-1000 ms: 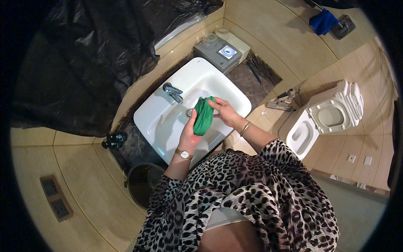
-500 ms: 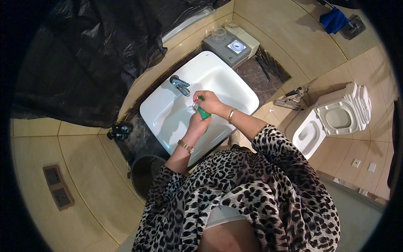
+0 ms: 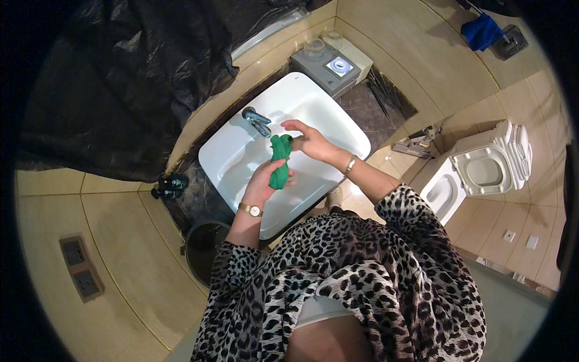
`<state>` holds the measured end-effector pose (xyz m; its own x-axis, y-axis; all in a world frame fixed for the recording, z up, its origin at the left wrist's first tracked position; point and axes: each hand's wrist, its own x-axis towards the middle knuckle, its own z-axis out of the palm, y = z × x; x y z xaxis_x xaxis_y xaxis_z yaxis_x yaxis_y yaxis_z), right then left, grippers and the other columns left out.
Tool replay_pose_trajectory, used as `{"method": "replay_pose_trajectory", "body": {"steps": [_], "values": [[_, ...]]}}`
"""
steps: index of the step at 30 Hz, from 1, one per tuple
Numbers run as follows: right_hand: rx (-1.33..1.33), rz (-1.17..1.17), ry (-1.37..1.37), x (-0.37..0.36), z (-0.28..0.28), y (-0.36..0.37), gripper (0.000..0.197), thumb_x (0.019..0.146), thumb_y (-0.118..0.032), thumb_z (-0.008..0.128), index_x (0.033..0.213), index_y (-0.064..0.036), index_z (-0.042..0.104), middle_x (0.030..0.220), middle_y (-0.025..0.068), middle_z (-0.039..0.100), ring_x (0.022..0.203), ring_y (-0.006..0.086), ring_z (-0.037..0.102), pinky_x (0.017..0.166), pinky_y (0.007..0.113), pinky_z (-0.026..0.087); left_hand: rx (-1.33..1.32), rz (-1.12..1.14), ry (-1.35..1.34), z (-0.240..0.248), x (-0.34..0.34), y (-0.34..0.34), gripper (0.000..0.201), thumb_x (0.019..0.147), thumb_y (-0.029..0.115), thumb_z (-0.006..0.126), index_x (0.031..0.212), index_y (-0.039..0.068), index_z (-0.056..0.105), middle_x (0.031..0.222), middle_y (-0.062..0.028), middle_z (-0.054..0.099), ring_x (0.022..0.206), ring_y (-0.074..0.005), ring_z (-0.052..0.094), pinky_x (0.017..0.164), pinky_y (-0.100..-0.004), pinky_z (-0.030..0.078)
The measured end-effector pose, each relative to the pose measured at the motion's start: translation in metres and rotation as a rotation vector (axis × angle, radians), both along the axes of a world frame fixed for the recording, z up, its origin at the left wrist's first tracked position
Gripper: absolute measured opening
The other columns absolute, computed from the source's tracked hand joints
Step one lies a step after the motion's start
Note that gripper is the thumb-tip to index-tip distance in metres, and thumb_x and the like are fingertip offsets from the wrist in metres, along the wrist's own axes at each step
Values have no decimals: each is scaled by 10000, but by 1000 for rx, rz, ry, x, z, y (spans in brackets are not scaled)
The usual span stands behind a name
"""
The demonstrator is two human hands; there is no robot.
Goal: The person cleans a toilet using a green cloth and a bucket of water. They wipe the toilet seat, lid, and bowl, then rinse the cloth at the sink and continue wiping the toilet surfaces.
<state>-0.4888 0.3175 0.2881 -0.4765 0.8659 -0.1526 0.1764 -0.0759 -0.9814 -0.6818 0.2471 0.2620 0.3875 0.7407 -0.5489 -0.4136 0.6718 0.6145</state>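
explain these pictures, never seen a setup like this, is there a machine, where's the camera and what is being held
No robot here: the work is done bare-handed. The camera is worn on the head and looks down; its fisheye lens bends straight edges. The left hand holds a bunched green cloth over the white sink, near the tap. The right hand is by the cloth's upper end, fingers spread; whether it touches is hard to tell. On the dark counter stands a grey box with a lit screen.
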Motion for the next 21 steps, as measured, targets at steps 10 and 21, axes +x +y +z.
{"method": "replay_pose_trajectory", "body": {"steps": [10,21], "values": [[1062,226,-170,17,20,-5,518,616,2,744,1067,-109,515,1280,86,534,1171,345,488,971,420,448,-102,-219,-582,22,19,-5,347,989,328,477,1194,51,512,835,-130,590,451,-151,448,345,-244,316],[922,464,-483,15,24,9,229,749,-80,610,966,-51,543,761,173,631,735,382,627,640,461,501,308,-318,503,60,23,7,141,828,147,669,903,61,585,614,-1,526,445,-98,465,370,-245,321]]}}
